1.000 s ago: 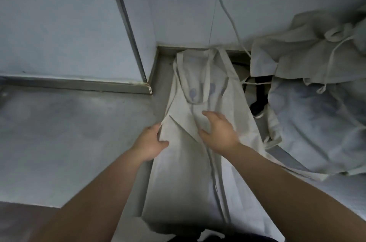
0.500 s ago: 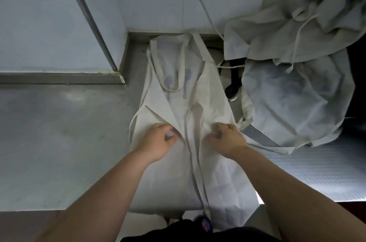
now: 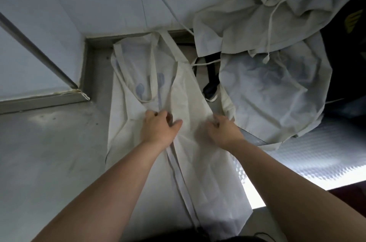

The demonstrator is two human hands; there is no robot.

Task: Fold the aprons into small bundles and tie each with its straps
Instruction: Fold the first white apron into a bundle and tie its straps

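Cream apron [image 3: 198,162] laid lengthwise on steel counter [image 3: 49,152], bib toward the wall corner, right side folded over the middle. Left hand [image 3: 158,128] at mid-length, fingers curled, gripping a fold of cloth near the centre line. Right hand [image 3: 223,132] at the apron's right edge, fingers curled under, pinching that edge. Long strap [image 3: 179,182] trailing down the centre toward the viewer. Heap of further aprons [image 3: 267,87] just beside, on the right.
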